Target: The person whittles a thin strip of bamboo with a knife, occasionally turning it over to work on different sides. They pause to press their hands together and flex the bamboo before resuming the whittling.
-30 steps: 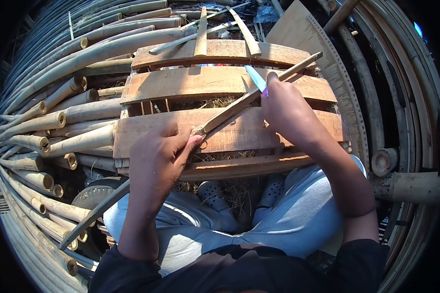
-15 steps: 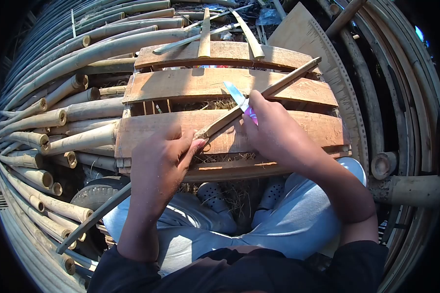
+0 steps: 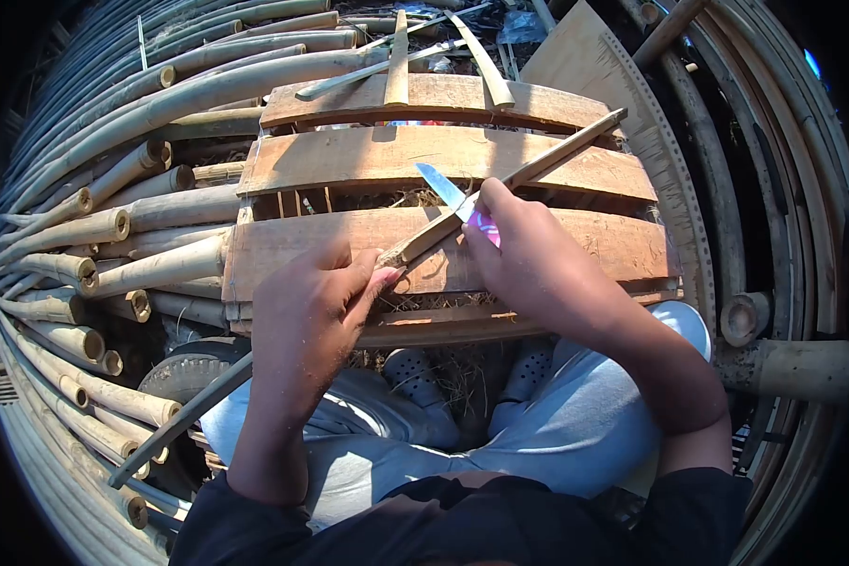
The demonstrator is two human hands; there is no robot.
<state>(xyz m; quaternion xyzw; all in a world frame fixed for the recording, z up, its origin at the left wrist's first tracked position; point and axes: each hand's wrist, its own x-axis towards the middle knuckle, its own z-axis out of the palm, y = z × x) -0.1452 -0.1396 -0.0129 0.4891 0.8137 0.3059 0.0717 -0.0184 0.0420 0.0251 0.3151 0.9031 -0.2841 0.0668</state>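
Note:
A long, narrow strip of wood or bamboo (image 3: 566,151) runs diagonally from the lower left, past my left forearm, to the upper right over a slatted wooden bench (image 3: 330,241). My left hand (image 3: 307,297) is closed around it near the bench's front slat, thumb and fingers gripping the strip. Further up, my right hand (image 3: 533,255) is wrapped round the pink patterned handle of a knife (image 3: 441,187). Its bright blade points up and left, with the base of the blade against the strip. Part of the handle is hidden by my fingers.
Stacked bamboo poles (image 3: 160,212) fill the left side, cut ends facing the bench. Several split strips (image 3: 398,71) lie across the bench's far edge. A plywood board (image 3: 594,66) leans at the right, beside more poles. A tire (image 3: 193,368) sits low left.
The knife has shifted slightly left and down along the strip, and its blade leans further left. My left hand stays on the strip in nearly the same place.

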